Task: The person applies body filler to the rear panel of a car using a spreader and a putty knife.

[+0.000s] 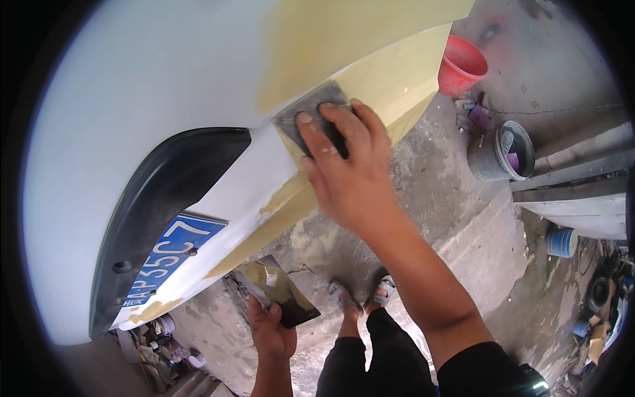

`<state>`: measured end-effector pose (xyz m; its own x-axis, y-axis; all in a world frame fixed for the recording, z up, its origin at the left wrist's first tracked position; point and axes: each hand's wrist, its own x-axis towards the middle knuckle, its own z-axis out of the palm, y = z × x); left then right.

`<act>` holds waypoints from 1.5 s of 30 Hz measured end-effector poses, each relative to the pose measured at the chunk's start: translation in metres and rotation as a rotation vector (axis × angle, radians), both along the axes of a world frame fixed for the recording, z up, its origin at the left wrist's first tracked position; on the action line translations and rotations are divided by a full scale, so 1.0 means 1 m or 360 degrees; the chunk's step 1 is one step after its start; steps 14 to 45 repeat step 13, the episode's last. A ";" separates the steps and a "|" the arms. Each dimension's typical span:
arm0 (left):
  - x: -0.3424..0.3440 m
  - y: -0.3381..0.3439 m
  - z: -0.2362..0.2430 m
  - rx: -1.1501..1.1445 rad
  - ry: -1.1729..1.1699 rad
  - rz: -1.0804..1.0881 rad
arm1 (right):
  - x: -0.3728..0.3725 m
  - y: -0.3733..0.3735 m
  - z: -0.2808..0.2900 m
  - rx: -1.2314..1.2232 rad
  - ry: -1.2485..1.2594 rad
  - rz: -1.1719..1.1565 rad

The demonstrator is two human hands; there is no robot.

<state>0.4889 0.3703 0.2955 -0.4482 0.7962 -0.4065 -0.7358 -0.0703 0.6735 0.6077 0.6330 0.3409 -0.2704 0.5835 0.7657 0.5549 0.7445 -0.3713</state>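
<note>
In front of me is the white rear body of a vehicle (152, 79), with yellowish putty (284, 59) spread over its right side and lower edge. My right hand (357, 178) presses a flat grey spreader (305, 106) against the body crease, its fingers laid across the spreader's face. Lower down, my left hand (270, 334) grips a dark putty board (297, 308), thumb on top. Olive-yellow putty smears part of that board, which is apart from the bodywork. A black trim piece (152, 159) and a blue number plate (178, 255) lie left of my hands.
On the concrete floor stand a red bucket (460, 69) and a grey bucket (493, 159) at the far right. A pale ledge (582, 205) and a blue tin (561, 242) are on the right. Loose clutter (162, 347) lies at lower left. My feet are below the vehicle's edge.
</note>
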 end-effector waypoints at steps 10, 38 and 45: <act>0.002 0.004 0.003 0.0059 0.0002 -0.0045 | 0.006 -0.016 -0.011 -0.0133 -0.0127 0.0000; 0.005 0.005 -0.001 0.0085 0.0030 -0.0051 | 0.008 -0.003 0.002 -0.0088 -0.0093 -0.0007; 0.005 0.005 -0.001 0.0085 0.0030 -0.0051 | 0.008 -0.003 0.002 -0.0088 -0.0093 -0.0007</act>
